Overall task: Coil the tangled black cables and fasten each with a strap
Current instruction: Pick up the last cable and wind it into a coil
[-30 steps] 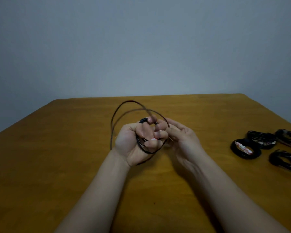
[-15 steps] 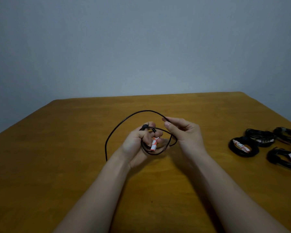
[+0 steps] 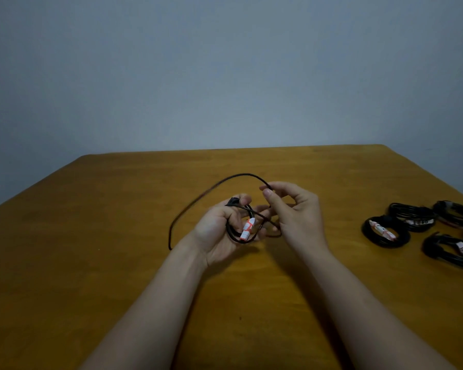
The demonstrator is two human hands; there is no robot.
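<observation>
Wooden tabletop (image 3: 91, 263), ochre-brown. Near its right edge lies a cluster of coiled black cables (image 3: 369, 234), at least four, each bound by a white strap (image 3: 382, 229) with red print. Coils touch or lie just beside one another.

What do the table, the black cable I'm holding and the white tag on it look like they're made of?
Table: likely wood or veneer, going by its warm brown, faintly streaked surface; smooth, with a low sheen.
Cable: thin, matte black and bending in a loose loop, so probably a rubber or plastic jacket.
Tag: white with red marks, perhaps paper or fabric; too blurred to tell.
</observation>
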